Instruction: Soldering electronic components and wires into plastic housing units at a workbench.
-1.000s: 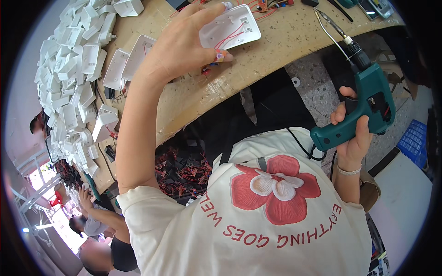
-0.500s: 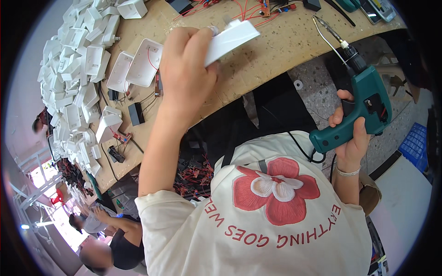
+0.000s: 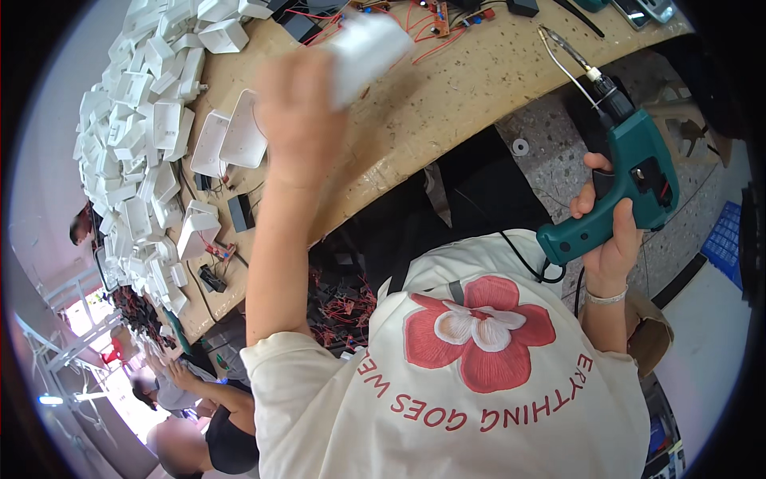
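Note:
My left hand (image 3: 303,120), smeared by motion, is closed on a white plastic housing (image 3: 372,54) above the table. The housing is blurred too, so its details do not show. Off to the right, my right hand (image 3: 614,247) wraps round the handle of a green soldering gun (image 3: 650,164). The gun's metal tip (image 3: 565,46) and thin feed tube point up and left over the table's near edge. Just left of my left hand, two open white shells (image 3: 244,136) lie side by side on the wooden table (image 3: 399,132).
White housings (image 3: 132,136) are heaped along the left side. Circuit boards with red wires (image 3: 437,20) lie at the far edge; small black boxes (image 3: 240,213) sit at the left. Black parts with red wires (image 3: 343,291) are below the table edge. Another person (image 3: 227,431) works at lower left.
My left hand has moved up and slightly left with the white housing, which has tilted. The soldering gun in my right hand has stayed almost still.

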A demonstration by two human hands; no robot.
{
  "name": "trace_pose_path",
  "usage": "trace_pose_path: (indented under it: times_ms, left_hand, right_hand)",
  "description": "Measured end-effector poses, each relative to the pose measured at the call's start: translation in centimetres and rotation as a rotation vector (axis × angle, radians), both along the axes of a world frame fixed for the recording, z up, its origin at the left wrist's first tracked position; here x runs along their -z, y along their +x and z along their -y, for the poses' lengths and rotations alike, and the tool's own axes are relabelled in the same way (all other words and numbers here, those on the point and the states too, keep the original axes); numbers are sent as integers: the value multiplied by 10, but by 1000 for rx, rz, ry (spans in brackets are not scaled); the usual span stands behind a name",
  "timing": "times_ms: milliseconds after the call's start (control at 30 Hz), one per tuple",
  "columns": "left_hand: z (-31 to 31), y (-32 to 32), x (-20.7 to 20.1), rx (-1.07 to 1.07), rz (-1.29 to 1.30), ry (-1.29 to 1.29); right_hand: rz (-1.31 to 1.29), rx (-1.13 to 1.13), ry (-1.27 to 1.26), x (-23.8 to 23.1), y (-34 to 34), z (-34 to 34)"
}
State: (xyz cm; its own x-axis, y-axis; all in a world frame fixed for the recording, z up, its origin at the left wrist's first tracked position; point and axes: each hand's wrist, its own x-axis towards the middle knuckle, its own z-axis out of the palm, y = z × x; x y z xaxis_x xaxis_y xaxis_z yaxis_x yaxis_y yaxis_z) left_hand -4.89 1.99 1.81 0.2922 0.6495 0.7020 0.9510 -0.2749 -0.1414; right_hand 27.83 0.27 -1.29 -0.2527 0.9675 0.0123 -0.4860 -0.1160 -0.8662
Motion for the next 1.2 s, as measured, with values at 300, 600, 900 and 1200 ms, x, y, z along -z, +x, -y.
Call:
trace_pose_path:
  times_ms: [300, 600, 900, 1200]
  left_hand:
    - [3, 9, 4, 132, -69, -116]
    - [2, 0, 4, 200, -11, -138]
    - [5, 9, -17, -196, 673, -277]
    - [2, 2, -20, -301, 1109, -743]
  right_hand:
    - [-4, -45, 26, -1, -2, -4]
    - [-14, -46, 27, -2, -5, -7]
    - [-38, -52, 14, 1, -5, -5]
    - [-58, -80, 9, 2, -9, -3]
